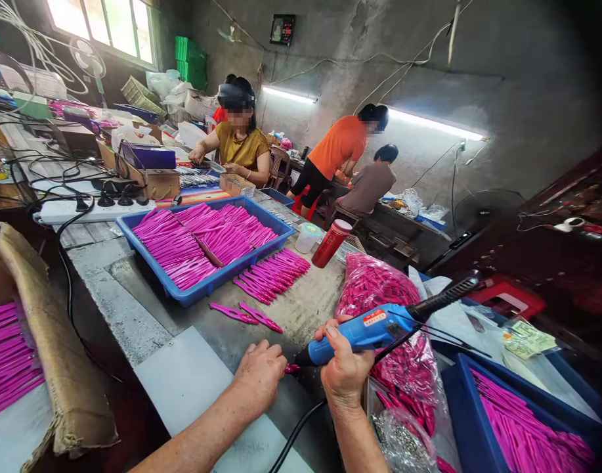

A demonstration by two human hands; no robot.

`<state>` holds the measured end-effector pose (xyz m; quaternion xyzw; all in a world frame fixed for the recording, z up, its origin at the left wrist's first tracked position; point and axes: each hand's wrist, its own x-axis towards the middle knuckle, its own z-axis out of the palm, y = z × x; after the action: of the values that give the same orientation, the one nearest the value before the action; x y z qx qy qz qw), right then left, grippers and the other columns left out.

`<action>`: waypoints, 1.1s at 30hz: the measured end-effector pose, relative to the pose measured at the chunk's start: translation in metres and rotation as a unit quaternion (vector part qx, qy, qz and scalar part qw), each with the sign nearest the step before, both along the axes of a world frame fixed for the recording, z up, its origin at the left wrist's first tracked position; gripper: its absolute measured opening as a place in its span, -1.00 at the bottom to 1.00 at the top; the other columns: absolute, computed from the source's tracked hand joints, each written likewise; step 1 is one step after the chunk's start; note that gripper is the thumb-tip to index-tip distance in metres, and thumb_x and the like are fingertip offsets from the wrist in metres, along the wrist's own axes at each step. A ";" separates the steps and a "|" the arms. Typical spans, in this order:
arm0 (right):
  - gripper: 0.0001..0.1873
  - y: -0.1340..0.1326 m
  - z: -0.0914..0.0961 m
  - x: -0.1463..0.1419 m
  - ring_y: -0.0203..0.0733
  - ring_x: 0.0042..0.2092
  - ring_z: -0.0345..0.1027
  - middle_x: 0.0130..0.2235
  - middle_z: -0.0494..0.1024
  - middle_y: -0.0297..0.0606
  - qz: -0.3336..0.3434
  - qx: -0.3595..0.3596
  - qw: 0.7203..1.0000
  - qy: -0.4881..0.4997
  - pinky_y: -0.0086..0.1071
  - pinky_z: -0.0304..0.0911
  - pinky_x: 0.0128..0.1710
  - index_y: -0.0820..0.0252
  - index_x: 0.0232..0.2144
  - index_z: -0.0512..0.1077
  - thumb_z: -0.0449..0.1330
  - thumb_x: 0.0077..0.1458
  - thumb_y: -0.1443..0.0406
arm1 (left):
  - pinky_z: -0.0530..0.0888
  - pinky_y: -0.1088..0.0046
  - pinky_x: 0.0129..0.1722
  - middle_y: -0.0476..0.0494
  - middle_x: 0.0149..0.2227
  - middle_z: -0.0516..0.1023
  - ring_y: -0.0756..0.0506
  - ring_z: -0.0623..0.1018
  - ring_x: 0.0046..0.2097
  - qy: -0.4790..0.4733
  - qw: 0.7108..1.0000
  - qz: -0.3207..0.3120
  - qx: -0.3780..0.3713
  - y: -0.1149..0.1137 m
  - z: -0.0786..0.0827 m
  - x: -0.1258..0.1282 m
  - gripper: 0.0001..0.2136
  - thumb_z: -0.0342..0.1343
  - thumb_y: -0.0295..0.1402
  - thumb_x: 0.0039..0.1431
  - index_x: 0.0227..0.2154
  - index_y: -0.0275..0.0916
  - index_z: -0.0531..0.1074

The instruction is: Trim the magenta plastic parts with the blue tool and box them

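Observation:
My right hand point(344, 368) is wrapped round a blue hand-held power tool point(374, 326) with a black rear handle and cord, its black tip pointing left. My left hand point(258, 374) is closed on a small pink piece point(291, 368) held right at the tool's tip, on the grey worktop point(133, 315). Two loose pink parts point(246, 315) lie just beyond my hands. A pile of pink parts point(274, 276) lies further back beside a blue tray point(182, 292) full of them. A clear bag of dark pink pieces point(389, 309) sits under the tool.
A red flask point(331, 243) and a lidded cup point(308, 236) stand past the pile. Another blue tray point(458, 401) of pink parts is at the right, a cardboard box point(54, 368) of them at the left. A power strip point(88, 209) with cables lies behind. Three people work at the back.

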<state>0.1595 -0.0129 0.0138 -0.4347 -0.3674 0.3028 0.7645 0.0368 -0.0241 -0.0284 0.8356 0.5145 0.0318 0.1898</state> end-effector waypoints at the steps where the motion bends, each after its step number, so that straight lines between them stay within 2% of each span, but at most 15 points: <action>1: -0.62 0.000 0.000 0.000 -0.29 -0.58 0.29 -0.53 0.39 -0.45 -0.002 -0.002 1.000 0.001 -0.36 0.24 -0.51 0.21 -0.35 0.27 0.33 -0.23 0.23 | 0.34 0.27 -0.16 -0.13 -0.24 0.48 -0.16 0.38 -0.11 -0.002 1.000 0.000 0.000 0.000 0.000 0.000 -0.80 -0.07 -0.43 0.21 -0.36 -0.20 0.47; 11: -0.62 0.005 -0.001 -0.001 -0.27 -0.60 0.28 -0.57 0.39 -0.43 -0.007 0.003 1.000 -0.008 -0.36 0.22 -0.53 0.23 -0.37 0.29 0.33 -0.23 0.21 | 0.32 0.28 -0.16 -0.15 -0.24 0.47 -0.15 0.37 -0.13 -0.008 1.000 -0.002 -0.011 0.000 0.000 0.000 -0.80 -0.09 -0.44 0.22 -0.36 -0.20 0.46; 17: -0.60 0.007 0.002 -0.003 -0.27 -0.61 0.28 -0.57 0.39 -0.42 0.001 -0.025 1.000 -0.007 -0.37 0.22 -0.55 0.24 -0.38 0.29 0.35 -0.27 0.21 | 0.33 0.30 -0.19 -0.14 -0.25 0.47 -0.13 0.37 -0.14 -0.009 1.000 -0.001 0.000 -0.001 0.000 -0.001 -0.80 -0.08 -0.45 0.20 -0.37 -0.20 0.45; 25: -0.63 0.016 0.004 -0.016 -0.31 -0.64 0.21 -0.61 0.36 -0.44 -0.026 -0.049 0.996 -0.068 -0.40 0.17 -0.61 0.19 -0.42 0.27 0.29 -0.29 0.18 | 0.35 0.29 -0.15 -0.14 -0.24 0.48 -0.15 0.39 -0.11 0.002 1.000 0.001 -0.005 0.000 0.000 0.001 -0.77 -0.10 -0.46 0.21 -0.34 -0.19 0.47; 33: -0.66 0.032 -0.006 -0.022 -0.29 -0.60 0.20 -0.58 0.35 -0.43 0.012 -0.112 0.985 -0.132 -0.40 0.13 -0.60 0.18 -0.43 0.27 0.24 -0.30 0.17 | 0.37 0.27 -0.14 -0.14 -0.22 0.51 -0.18 0.42 -0.08 0.009 0.999 0.006 -0.033 0.003 0.007 0.001 -0.78 -0.08 -0.44 0.22 -0.34 -0.18 0.49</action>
<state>0.1380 0.0196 0.0079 -0.5492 -0.4341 0.2908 0.6522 0.0376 -0.0207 -0.0217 0.8261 0.5216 0.0086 0.2130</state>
